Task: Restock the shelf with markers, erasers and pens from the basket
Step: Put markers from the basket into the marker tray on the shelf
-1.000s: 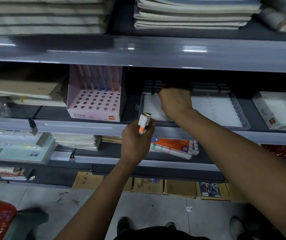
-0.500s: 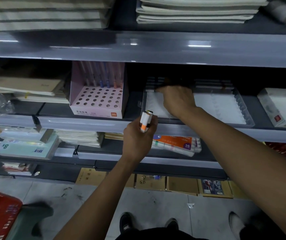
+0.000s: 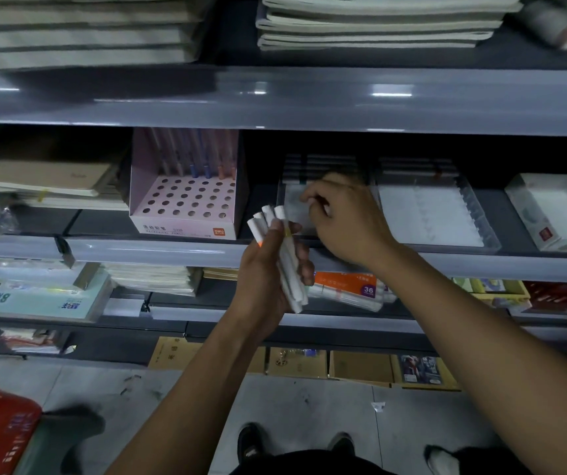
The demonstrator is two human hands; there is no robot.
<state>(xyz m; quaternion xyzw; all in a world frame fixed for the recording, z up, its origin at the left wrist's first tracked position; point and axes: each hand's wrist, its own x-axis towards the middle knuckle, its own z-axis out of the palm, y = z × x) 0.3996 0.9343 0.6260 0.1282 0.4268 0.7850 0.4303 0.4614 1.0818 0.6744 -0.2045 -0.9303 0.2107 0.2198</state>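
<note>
Left hand point(image 3: 268, 269) grips a bunch of white markers point(image 3: 283, 255) near the shelf point(image 3: 158, 250) edge; right hand point(image 3: 347, 221), fingers curled, perhaps pinches one marker over the clear tray point(image 3: 480, 224).

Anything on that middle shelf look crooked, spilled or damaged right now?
Nothing stands out. The pink pen display box sits upright, and the clear tray lies flat on the shelf. The left hand grips a bundle of markers.
</note>
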